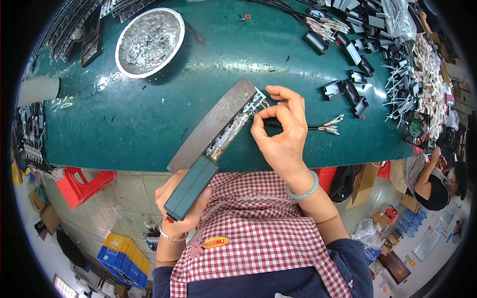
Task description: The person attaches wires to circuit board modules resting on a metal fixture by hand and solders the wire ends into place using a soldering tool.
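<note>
My left hand [169,192], low at the table's front edge, is closed around the dark green handle of a soldering iron [192,187]. The iron's mottled silver barrel slants up and right along a strip of small terminals or circuit boards [229,134]. This strip lies against a long brown-grey metal bar [211,121]. At the strip's upper end my right hand [284,136] pinches thumb and index finger together on thin coloured wires [265,103]. A black cable [310,127] runs behind that hand, its stripped wire ends lying to the right. The iron's exact tip is hard to make out.
On the green table [119,134] stands a white-rimmed bowl [118,52] of silvery scraps. Black plastic housings [350,52], bundled cables [325,27], white connector leads [427,84] and a fan [416,129] crowd the right side. Another person [432,186] sits at far right.
</note>
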`<state>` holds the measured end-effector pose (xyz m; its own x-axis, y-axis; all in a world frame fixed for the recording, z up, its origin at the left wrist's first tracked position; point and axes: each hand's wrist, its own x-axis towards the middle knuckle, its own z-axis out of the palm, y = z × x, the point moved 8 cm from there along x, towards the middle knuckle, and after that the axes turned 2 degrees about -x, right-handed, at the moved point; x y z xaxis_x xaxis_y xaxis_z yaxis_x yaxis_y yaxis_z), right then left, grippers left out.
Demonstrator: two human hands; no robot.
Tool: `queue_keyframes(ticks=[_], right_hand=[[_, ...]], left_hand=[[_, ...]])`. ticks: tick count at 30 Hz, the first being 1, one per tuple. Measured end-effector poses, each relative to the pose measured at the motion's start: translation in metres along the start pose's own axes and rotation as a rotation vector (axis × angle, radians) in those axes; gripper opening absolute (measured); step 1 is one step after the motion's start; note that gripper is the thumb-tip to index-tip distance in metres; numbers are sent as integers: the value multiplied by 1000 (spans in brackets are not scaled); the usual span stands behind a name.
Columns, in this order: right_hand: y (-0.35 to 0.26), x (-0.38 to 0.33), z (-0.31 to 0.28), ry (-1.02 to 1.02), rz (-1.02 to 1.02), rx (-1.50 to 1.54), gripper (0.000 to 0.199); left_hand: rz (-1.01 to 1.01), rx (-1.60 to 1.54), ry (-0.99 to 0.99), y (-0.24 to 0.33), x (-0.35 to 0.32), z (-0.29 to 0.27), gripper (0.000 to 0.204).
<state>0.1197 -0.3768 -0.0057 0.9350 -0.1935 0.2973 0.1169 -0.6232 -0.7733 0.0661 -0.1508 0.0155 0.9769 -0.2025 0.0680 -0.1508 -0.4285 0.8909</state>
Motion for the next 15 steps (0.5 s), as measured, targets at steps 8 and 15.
queue_keyframes(ticks=[8,15], right_hand=[[-1,2,1,-26,17,-22,11],[-2,3,2,-29,8,-43,10]], left_hand=[[-76,-14,-41,-5,3,5,23],[-84,-35,-41,-6,4,4,21]])
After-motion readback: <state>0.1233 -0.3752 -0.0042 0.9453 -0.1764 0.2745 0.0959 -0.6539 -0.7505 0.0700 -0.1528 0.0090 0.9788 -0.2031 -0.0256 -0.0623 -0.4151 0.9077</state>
